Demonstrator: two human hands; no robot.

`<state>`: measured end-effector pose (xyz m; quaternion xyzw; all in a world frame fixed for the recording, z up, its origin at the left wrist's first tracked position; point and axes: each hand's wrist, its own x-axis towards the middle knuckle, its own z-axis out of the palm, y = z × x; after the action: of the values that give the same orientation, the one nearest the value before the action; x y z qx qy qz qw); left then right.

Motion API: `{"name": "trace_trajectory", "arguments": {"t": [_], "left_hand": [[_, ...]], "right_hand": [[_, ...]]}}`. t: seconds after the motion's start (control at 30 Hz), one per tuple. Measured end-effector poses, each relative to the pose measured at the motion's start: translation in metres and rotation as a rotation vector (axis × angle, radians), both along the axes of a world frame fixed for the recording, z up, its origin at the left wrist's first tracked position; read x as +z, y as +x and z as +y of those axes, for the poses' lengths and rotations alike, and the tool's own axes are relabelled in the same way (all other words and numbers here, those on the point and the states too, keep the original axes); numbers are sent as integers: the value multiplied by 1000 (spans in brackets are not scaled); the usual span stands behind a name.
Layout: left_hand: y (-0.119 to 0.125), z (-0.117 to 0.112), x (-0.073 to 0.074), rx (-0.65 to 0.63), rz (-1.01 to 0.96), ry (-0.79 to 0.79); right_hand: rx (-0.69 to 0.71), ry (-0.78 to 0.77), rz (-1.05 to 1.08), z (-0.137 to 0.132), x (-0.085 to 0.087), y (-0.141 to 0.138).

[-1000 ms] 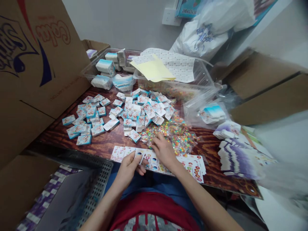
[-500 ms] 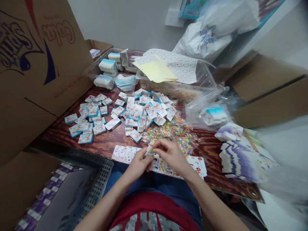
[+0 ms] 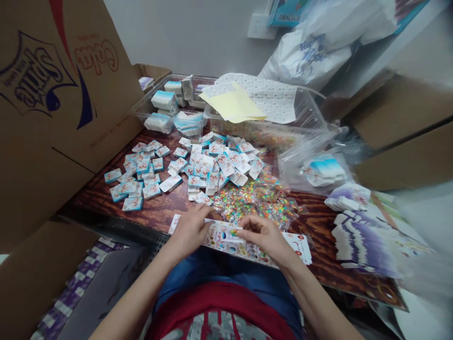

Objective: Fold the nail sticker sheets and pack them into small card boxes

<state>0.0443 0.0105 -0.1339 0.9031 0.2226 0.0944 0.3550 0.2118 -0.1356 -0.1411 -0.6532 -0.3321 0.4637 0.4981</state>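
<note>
The right hand [image 3: 264, 234] pinched a small multicoloured bead packet [image 3: 234, 232]. The left hand [image 3: 190, 230] was beside a white-and-blue cardboard box [image 3: 203, 199], its grip unclear

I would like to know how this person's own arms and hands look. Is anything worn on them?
The left hand and right hand wear no gloves. The left forearm and right forearm are bare, with no sleeve, watch or bracelet showing. No ring can be made out on the fingers.
</note>
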Motion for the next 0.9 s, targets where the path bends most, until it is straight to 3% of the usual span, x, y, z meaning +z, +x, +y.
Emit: {"name": "trace_trajectory", "arguments": {"t": [0.13,0.23,0.3,0.4,0.5,0.63,0.7,0.77,0.9], "left_hand": [[19,25,-17,-60,147,408],[24,35,-21,-124,193,458],[20,39,-16,-74,101,391],[5,38,-4,178,-218,162],[-6,25,4,478,-525,-243],[-6,-1,3,553,-593,-965],[-3,-13,-2,560,-595,-1199],[-2,-21,-7,571,-599,-1293],[-2,-30,-14,576,-535,-1290]], "right_hand": [[14,3,36,1,-2,-7],[18,-25,137,2,-2,-16],[-19,-20,180,1,-4,-18],[-118,14,182,-1,-6,-15],[-222,65,149,-1,-4,-8],[-281,148,72,3,10,-6],[-282,187,23,5,17,-6],[-289,213,-14,6,20,-6],[-333,223,-54,6,18,-5]]}}
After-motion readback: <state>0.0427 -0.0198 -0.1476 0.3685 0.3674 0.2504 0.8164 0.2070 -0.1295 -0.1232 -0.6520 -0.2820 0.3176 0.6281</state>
